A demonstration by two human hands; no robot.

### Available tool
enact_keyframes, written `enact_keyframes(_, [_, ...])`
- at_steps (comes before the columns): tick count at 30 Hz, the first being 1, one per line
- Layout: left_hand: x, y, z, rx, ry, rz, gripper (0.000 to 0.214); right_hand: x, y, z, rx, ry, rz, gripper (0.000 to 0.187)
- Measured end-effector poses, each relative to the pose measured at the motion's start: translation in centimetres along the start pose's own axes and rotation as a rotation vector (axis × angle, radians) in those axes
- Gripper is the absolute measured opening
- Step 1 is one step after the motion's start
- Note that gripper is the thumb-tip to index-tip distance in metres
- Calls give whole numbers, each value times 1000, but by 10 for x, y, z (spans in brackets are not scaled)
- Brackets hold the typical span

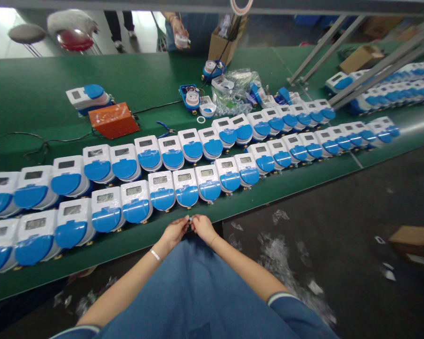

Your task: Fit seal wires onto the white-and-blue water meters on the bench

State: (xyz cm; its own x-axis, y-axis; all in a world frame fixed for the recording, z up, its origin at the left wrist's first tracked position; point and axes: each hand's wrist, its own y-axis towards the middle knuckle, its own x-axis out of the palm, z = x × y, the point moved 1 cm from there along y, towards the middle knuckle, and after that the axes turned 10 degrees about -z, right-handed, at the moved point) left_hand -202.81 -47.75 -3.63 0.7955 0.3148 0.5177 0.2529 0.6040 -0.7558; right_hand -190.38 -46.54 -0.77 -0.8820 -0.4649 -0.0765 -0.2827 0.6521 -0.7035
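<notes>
My left hand (175, 232) and my right hand (204, 228) meet at the front edge of the bench, fingertips pinched together. Between them is a small light-blue piece (190, 218), too small to name for certain. Just beyond the fingers stands a white water meter with a blue lid (187, 195), its brass fitting facing me. Similar meters flank it, such as one to the left (162, 198) and one to the right (208, 189). They form two long rows, and several displays show digits.
Behind the rows are an orange box (113, 121) with a cable, blue-handled pliers (166, 129), an opened meter (191, 99) and plastic bags (235, 96). Across the green bench (144, 75), a co-worker's hand (181, 35) holds a white part. Metal struts (318, 49) slant at right.
</notes>
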Motion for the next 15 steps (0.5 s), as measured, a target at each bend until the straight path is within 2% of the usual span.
enact_keyframes(3, [-1, 2, -2, 23, 43, -24, 33, 0, 9, 0, 131, 110, -129, 28])
enact_keyframes(5, [-1, 3, -2, 30, 33, 4, 34, -4, 8, 0, 102, 82, -89, 25])
enact_keyframes(7, [0, 3, -1, 28, -7, 39, 30, -9, 2, -1, 37, -58, -8, 20])
enact_keyframes(9, [0, 4, 0, 17, -39, 69, 24, -13, -3, -4, -36, -289, 52, 19])
enact_keyframes(12, [1, 5, 0, 19, -20, 50, 22, -13, -7, -10, -102, -559, 58, 22])
enact_keyframes(15, [1, 7, -1, 56, 30, 9, 28, -10, -6, -15, -140, -648, 57, 23])
